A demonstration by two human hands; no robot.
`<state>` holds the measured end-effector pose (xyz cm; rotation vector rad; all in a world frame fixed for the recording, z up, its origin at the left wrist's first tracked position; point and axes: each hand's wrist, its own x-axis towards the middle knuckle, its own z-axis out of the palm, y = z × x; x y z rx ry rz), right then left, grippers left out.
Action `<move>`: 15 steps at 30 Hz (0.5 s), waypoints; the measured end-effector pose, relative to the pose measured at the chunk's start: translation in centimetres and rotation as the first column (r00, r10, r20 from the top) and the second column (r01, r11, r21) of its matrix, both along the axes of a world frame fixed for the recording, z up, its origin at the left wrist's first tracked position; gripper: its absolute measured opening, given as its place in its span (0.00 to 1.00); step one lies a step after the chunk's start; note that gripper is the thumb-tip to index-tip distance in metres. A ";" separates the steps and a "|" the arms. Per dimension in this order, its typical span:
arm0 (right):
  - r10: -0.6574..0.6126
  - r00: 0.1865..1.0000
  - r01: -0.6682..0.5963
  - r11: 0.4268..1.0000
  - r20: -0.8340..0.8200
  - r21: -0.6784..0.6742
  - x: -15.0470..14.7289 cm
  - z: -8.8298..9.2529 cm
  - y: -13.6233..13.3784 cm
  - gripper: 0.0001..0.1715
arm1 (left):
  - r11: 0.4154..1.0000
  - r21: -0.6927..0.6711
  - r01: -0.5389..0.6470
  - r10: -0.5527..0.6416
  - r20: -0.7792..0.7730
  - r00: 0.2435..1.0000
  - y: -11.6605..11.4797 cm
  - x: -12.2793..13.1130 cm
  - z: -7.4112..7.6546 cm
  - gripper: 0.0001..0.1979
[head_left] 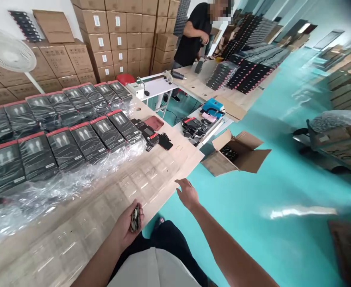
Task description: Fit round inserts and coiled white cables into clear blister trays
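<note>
My left hand [124, 227] is over the light wood table [103, 211], curled around a small dark glossy packet [135, 218]. My right hand [188, 193] is open, fingers spread, just past the table's edge above the floor. Two rows of black boxes with red top edges and pictures of white earphones [64, 148] lie on clear plastic film [70, 183], to the left of both hands. Farther along the table sit a loose pile of small black items [147, 133], a dark red pouch [154, 122] and a flat black piece [165, 142].
An open cardboard carton [235, 153] stands on the teal floor [253, 199] to the right. At a farther table, a co-worker in a black shirt [192, 42] stands by stacked black boxes [253, 59]. Brown cartons [118, 36] are piled behind, with a white fan [9, 52] at the left.
</note>
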<state>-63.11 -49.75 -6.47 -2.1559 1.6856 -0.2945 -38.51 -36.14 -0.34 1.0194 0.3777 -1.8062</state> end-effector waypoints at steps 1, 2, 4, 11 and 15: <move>0.078 0.992 -0.078 0.997 -0.102 0.009 -0.4 -0.6 -1.5 0.24 | 1.000 0.014 -0.008 0.008 0.002 1.000 0.1 -0.2 -0.3 0.08; 0.159 0.971 -0.157 0.987 -0.177 0.028 -0.6 -1.2 -3.0 0.25 | 0.999 0.028 -0.022 0.022 0.010 1.000 0.2 -0.6 -0.5 0.08; 0.311 0.919 -0.304 0.950 -0.244 0.068 -0.6 -2.4 -5.3 0.22 | 0.997 0.050 -0.063 0.061 0.028 0.998 0.2 -1.5 -0.7 0.08; 0.606 0.789 -0.606 0.795 -0.099 0.033 -2.6 -3.3 -10.0 0.15 | 0.952 0.062 -0.299 0.287 0.151 0.946 -2.3 -7.0 0.3 0.06; 0.726 0.688 -0.706 0.666 -0.010 -0.242 -6.1 -0.9 -13.1 0.13 | 0.911 0.084 -0.405 0.380 0.215 0.900 -5.0 -10.3 1.6 0.05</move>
